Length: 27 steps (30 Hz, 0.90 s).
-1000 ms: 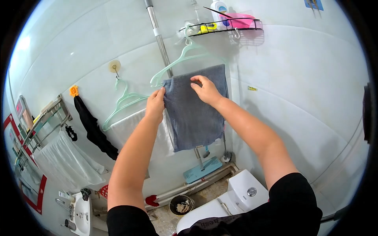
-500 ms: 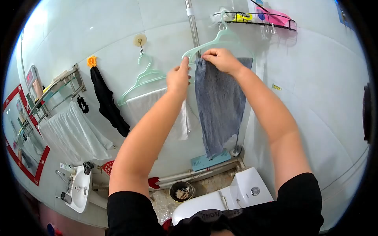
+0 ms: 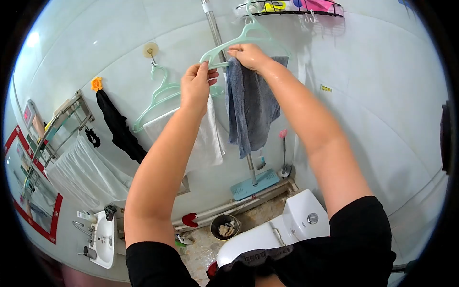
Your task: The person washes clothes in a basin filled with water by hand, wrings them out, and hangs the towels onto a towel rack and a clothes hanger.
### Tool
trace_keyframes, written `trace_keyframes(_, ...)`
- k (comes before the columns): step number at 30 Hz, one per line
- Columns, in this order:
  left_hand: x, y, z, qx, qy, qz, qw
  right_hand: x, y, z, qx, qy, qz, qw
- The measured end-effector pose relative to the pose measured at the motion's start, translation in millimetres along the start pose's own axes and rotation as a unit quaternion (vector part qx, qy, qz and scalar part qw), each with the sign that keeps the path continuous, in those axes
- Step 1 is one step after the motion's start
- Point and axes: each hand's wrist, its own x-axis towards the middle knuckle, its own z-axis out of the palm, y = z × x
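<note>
A pale green hanger hangs at upper centre from a wire shelf. My left hand pinches its lower left end between thumb and fingers. Over the hanger's lower bar drapes a grey-blue towel, its folded layers hanging down to the right of my left hand. My right hand is at the towel's top edge, fingers closed there just under the hanger's arm; the fingertips' exact grip is partly hidden. A second green hanger with a white towel hangs behind my left forearm.
The wire shelf is above, in the corner. A metal pole with a blue flat mop head stands behind the towel. Below are a toilet, a bin and a sink. Black cloth hangs left.
The towel, earlier hanging long in a single sheet, is now folded over the hanger bar and hangs shorter. The view has shifted, so the hanger and hands appear further left and higher.
</note>
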Motion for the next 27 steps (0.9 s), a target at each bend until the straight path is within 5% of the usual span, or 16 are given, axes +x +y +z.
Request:
trace_keyframes(4,-6,-4,3,0.014,-0.051,-0.025,0.998,-53,-24,-15,-0.114,0.188,-0.124,0.967)
trace_keyframes(12,-17,-16,22,-0.002,-0.057,-0.049,0.997,-88,-17,-13,-0.234,0.150,-0.110,0.954)
trace_keyframes(16,-22,-14,30,-0.007,-0.045,-0.029,0.999,-76,-30,-16,-0.176,0.195,-0.145,0.954)
trace_keyframes(19,-24,-14,31,-0.029,-0.042,-0.024,0.998,-74,-42,-14,-0.122,0.115,-0.113,0.979)
trace_keyframes(23,-21,-18,19,-0.081,-0.094,-0.033,0.992,-79,-48,-10,0.177,-0.070,-0.060,0.980)
trace_keyframes(26,-18,-24,18,-0.099,-0.186,-0.052,0.976,-83,-35,-7,0.143,-0.014,-0.152,0.978)
trace_keyframes(27,-18,-22,19,-0.068,-0.151,-0.059,0.984,-86,-33,-4,0.135,0.037,-0.165,0.976)
